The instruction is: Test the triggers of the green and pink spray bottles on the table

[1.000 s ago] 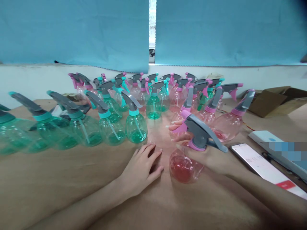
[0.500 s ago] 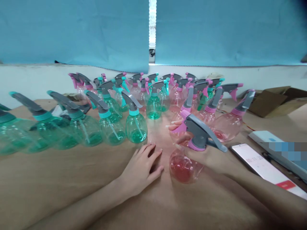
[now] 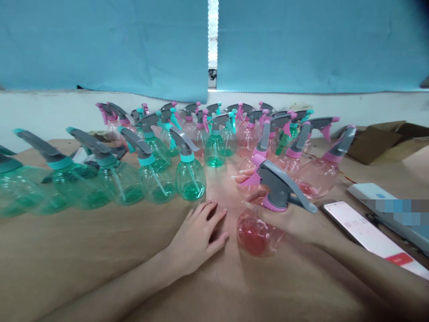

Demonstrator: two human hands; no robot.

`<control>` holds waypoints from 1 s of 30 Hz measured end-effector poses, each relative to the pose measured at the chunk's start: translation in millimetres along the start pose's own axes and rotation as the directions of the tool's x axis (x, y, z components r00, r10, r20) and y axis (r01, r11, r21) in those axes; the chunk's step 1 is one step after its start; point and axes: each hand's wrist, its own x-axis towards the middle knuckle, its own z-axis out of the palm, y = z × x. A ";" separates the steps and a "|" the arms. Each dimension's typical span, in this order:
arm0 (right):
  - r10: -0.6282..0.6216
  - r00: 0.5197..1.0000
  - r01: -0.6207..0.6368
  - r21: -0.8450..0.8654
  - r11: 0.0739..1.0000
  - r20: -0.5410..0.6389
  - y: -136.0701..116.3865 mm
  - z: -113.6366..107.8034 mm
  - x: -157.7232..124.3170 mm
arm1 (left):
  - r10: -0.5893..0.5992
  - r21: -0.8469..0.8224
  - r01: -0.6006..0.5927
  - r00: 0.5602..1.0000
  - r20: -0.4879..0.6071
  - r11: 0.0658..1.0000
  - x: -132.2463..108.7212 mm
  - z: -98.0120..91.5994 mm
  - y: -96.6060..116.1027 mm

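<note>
Resting on the wooden table, my left hand lies palm down with its fingers spread, touching no bottle. My right hand wraps around the neck of a pink spray bottle, its fingertips showing left of the grey and pink trigger head. That bottle stands a little tilted on or just above the table; I cannot tell which. Beyond my left hand is a green spray bottle, the nearest one to its fingers. Just behind my right hand stand several pink spray bottles.
A row of green spray bottles runs along the left. More mixed green and pink ones crowd the back. To the right lie a phone and a white box, with an open cardboard box behind. A blue curtain hangs at the back.
</note>
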 end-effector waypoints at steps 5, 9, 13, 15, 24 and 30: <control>0.007 1.000 -0.007 0.001 1.000 0.021 3.8 0.2 -1.5 | -0.002 0.006 0.002 1.000 0.017 1.000 1.2 -1.0 0.2; 0.011 1.000 -0.011 0.021 1.000 0.002 5.6 0.1 -1.5 | -0.003 0.006 0.003 1.000 0.021 1.000 1.5 -1.3 0.3; 0.023 0.999 -0.023 0.007 1.000 0.030 4.5 0.4 -0.8 | -0.004 0.008 0.004 1.000 0.023 1.000 1.4 -0.4 0.6; 0.016 0.999 -0.017 0.030 0.999 0.028 5.0 1.2 -0.8 | -0.007 0.007 0.007 1.000 0.024 1.000 1.4 0.0 0.6; 0.006 1.000 -0.005 -0.006 1.000 0.028 -2.3 -4.2 -1.5 | 0.000 0.002 0.000 1.000 0.003 1.000 1.1 -1.3 0.4; 0.033 0.999 -0.030 -0.102 0.994 0.026 -12.4 -5.4 -0.9 | -0.002 -0.007 0.002 1.000 0.001 1.000 0.9 -2.0 0.8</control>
